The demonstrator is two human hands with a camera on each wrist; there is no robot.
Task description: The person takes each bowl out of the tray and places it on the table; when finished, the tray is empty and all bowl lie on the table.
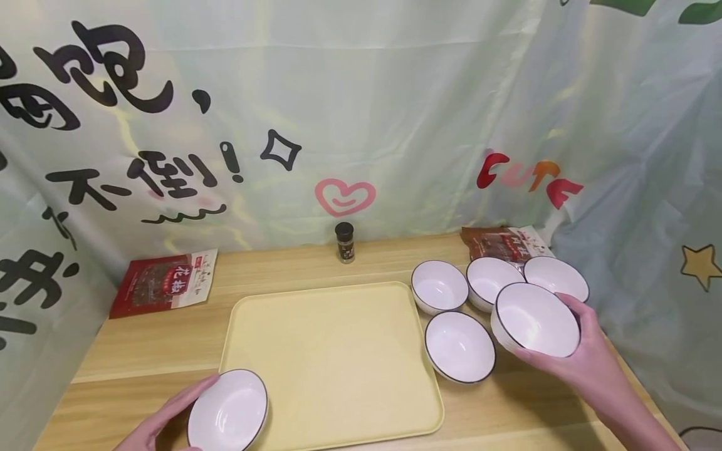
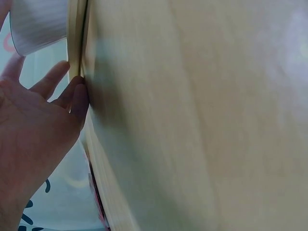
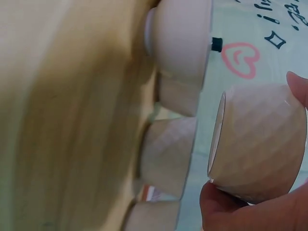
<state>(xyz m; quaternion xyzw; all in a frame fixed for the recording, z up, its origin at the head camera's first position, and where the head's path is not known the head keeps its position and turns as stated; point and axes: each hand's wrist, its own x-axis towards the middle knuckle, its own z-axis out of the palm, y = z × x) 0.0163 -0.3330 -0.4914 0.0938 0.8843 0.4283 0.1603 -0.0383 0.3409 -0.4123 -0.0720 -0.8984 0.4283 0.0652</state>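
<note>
In the head view my left hand (image 1: 163, 416) holds a white bowl (image 1: 228, 410) with a dark rim, over the tray's front left corner. The left wrist view shows that hand's fingers (image 2: 45, 86) beside the bowl (image 2: 39, 24); its thumb is mostly out of view. My right hand (image 1: 586, 369) grips another white bowl (image 1: 536, 322) by its sides, raised above the table and tilted. Seen from the right wrist, this bowl (image 3: 260, 144) has a diamond-textured outside, with finger and thumb on opposite sides. A yellow tray (image 1: 338, 363) lies between the hands.
Several more white bowls stand at the tray's right, one of them a front bowl (image 1: 459, 347) overlapping the tray edge. A red packet (image 1: 160, 283) lies back left, a brown packet (image 1: 504, 243) back right. A black-capped spice jar (image 1: 345, 243) stands before the curtain (image 1: 395, 125).
</note>
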